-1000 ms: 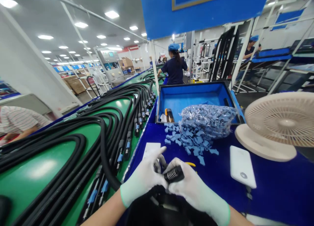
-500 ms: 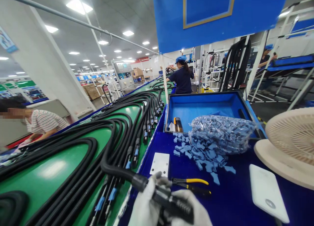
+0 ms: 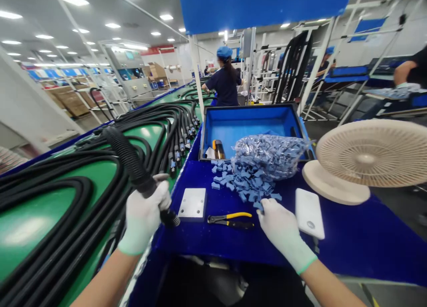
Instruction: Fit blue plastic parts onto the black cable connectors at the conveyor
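My left hand [image 3: 145,216] is shut around a black corrugated hose [image 3: 128,156], with the hose's ribbed black end [image 3: 170,218] sticking out below my fist. My right hand [image 3: 283,229] reaches across the blue bench top [image 3: 187,240], its fingertips pinching at a small blue foam piece [image 3: 259,205] on the edge of a loose pile of blue foam pieces [image 3: 240,182]. Yellow-handled pliers [image 3: 230,219] lie between my hands. A white metal plate [image 3: 192,204] sits just right of my left hand.
A clear bag of blue pieces [image 3: 270,156] slumps against a blue tray [image 3: 247,125]. A white pad [image 3: 309,213] and a cream fan [image 3: 367,153] stand on the right. Black hoses cover the green conveyor [image 3: 143,133] on the left. A co-worker [image 3: 225,80] stands beyond.
Both hands held the ribbed hose end earlier. Now my left hand has carried the hose to the left and up, while my right hand has let go and moved to the blue pile.
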{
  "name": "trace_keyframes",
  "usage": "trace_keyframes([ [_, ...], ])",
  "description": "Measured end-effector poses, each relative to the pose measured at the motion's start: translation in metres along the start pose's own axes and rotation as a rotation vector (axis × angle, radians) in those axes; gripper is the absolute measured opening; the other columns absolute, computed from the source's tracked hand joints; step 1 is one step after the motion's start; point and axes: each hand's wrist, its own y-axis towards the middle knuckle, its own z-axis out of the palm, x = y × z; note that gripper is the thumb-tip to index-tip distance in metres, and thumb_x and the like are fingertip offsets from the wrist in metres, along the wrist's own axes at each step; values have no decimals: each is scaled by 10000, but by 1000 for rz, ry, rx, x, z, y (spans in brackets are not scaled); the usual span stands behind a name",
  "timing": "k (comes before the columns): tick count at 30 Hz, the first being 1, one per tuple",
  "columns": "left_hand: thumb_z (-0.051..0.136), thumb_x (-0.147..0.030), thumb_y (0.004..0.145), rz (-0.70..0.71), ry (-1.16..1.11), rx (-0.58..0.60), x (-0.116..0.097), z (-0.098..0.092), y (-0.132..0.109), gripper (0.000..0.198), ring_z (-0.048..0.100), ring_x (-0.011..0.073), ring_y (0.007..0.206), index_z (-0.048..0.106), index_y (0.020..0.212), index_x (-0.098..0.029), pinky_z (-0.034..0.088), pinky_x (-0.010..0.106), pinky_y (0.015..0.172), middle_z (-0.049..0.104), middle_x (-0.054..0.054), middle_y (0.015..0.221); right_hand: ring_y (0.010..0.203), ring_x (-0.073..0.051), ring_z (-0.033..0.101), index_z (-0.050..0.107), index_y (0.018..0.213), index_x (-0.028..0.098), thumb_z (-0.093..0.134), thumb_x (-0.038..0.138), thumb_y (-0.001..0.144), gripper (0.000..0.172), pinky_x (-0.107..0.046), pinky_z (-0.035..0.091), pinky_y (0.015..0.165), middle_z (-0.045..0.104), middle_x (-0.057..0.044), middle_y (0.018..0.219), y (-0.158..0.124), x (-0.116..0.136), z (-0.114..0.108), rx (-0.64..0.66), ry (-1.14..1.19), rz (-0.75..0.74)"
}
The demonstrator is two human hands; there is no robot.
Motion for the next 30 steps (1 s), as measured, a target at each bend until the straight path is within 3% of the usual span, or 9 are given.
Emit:
trace_keyframes([
  [5, 720, -277, 851, 60, 46, 68, 7, 10, 30, 277, 401, 87, 449, 630, 1072, -137, 354, 235, 481, 442, -72, 534, 850, -217, 651, 583, 856, 205, 554, 144, 872, 70, -310, 392, 710, 664, -46, 873, 8, -5, 10, 9, 121, -92],
  [9, 718, -318, 836, 15, 100, 99, 28, 9, 35, 332, 396, 89, 452, 629, 1100, -136, 361, 237, 484, 441, -76, 538, 914, -223, 680, 629, 1131, 201, 582, 185, 862, 274, -325, 463, 821, 717, -59, 1015, 13, -13, 0, 68, 460, -43],
  [11, 722, -329, 828, 0, 119, 94, 38, 8, 35, 351, 392, 88, 455, 632, 1108, -137, 362, 238, 484, 446, -74, 547, 938, -222, 674, 660, 1146, 203, 598, 211, 860, 292, -332, 480, 864, 708, -60, 1055, 15, -6, -15, 87, 605, -66],
  [14, 730, -354, 825, -11, 170, 79, 46, 7, 36, 361, 422, 97, 479, 646, 1100, -137, 363, 240, 491, 485, -57, 575, 915, -205, 652, 728, 1029, 218, 602, 218, 873, 200, -324, 484, 863, 673, -47, 1019, 23, 27, -39, 151, 752, -226],
  [16, 726, -373, 829, -15, 207, 82, 47, 6, 38, 364, 446, 110, 487, 650, 1097, -138, 367, 245, 492, 505, -50, 578, 907, -190, 634, 730, 1066, 226, 590, 209, 900, 217, -313, 475, 856, 645, -45, 1024, 32, 61, -50, 212, 814, -371],
  [19, 703, -386, 844, -9, 254, 116, 43, 3, 41, 350, 488, 134, 504, 653, 1082, -133, 408, 265, 529, 538, -40, 568, 876, -180, 590, 691, 1009, 194, 567, 230, 949, 142, -301, 444, 811, 609, -48, 972, 48, 117, -51, 264, 816, -580],
  [22, 716, -376, 832, 15, 296, 135, 40, -2, 44, 345, 589, 171, 634, 673, 1067, -127, 478, 301, 675, 638, 6, 666, 789, -161, 541, 617, 933, 168, 567, 240, 954, 90, -286, 399, 733, 588, -38, 917, 66, 160, -42, 278, 792, -645],
  [25, 723, -377, 826, 19, 311, 141, 42, -5, 46, 364, 623, 190, 728, 681, 1087, -126, 491, 326, 756, 681, 34, 783, 757, -151, 506, 590, 884, 167, 601, 235, 922, 79, -281, 363, 711, 577, -26, 872, 80, 183, -32, 295, 805, -677],
  [30, 725, -368, 821, -9, 280, 168, 45, -6, 46, 381, 621, 189, 773, 677, 1108, -122, 496, 331, 777, 684, 46, 852, 645, -119, 478, 560, 679, 160, 664, 268, 874, 247, -257, 351, 631, 550, 15, 716, 93, 193, -16, 410, 877, -721],
])
